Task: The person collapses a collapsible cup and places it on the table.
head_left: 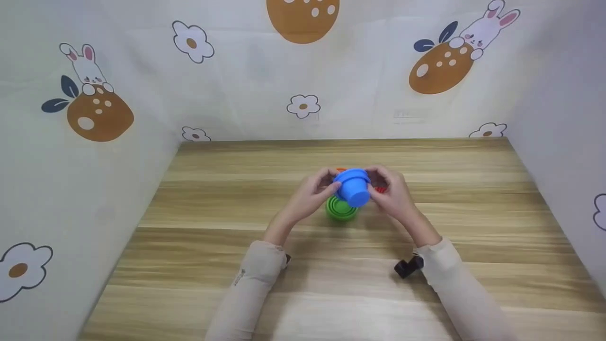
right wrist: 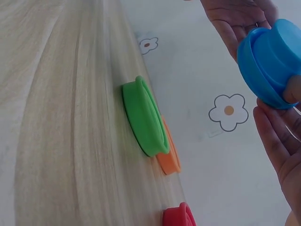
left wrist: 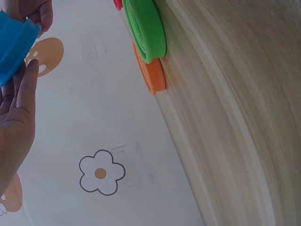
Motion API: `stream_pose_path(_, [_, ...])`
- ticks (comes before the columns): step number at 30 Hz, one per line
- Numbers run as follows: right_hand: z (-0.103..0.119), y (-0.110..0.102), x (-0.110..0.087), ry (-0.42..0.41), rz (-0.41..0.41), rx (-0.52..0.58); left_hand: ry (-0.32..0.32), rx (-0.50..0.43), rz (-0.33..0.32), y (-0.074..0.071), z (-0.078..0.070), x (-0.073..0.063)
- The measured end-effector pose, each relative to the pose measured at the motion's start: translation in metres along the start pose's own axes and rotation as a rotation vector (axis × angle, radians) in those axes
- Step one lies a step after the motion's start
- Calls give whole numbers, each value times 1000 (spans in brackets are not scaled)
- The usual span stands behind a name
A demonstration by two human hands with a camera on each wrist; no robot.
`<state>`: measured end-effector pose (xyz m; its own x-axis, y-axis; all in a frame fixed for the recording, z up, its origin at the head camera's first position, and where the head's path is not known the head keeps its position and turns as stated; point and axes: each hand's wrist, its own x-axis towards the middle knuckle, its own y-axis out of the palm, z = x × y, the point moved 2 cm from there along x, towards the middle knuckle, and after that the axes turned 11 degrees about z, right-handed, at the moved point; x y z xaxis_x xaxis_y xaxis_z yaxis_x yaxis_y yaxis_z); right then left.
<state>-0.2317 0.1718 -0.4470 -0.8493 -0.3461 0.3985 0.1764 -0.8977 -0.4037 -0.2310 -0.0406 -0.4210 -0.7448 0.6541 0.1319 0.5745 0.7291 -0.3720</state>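
Note:
A blue collapsible cup (head_left: 355, 187), stepped and partly extended, is held up over the table between both hands. My left hand (head_left: 313, 190) grips its left side, thumb on the outer wall. On the opposite side my right hand (head_left: 390, 192) grips the cup near the rim. Its narrow base tilts toward me in the head view. Below it lies a flattened green collapsible cup (head_left: 341, 209) with ringed folds. An orange one (right wrist: 169, 150) lies behind the green, mostly hidden in the head view. Beside my right fingers shows part of a red one (head_left: 380, 190).
The wood-grain table (head_left: 199, 255) meets a pale patterned cloth wall (head_left: 246, 94) at its back edge. More cloth stands along the left and right sides. A black wrist camera (head_left: 408, 266) sits at the right sleeve.

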Motion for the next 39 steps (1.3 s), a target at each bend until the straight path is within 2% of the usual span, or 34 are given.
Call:
stream_pose_path(10, [-2, -1, -1, -5, 13, -7, 12, -12, 10, 0, 0, 0])
stream_pose_path(17, [-3, 0, -1, -1, 23, -11, -2, -1, 30, 1, 2, 0])
stream_pose_path(26, [-1, 0, -2, -42, 46, -26, -2, 30, 32, 2, 0, 2])
stream_pose_path(33, [-1, 1, -2, 7, 57, -9, 5, 2, 44, 4, -1, 4])
stream_pose_path(39, [-2, 1, -2, 7, 74, -19, 5, 14, 43, 3, 0, 4])
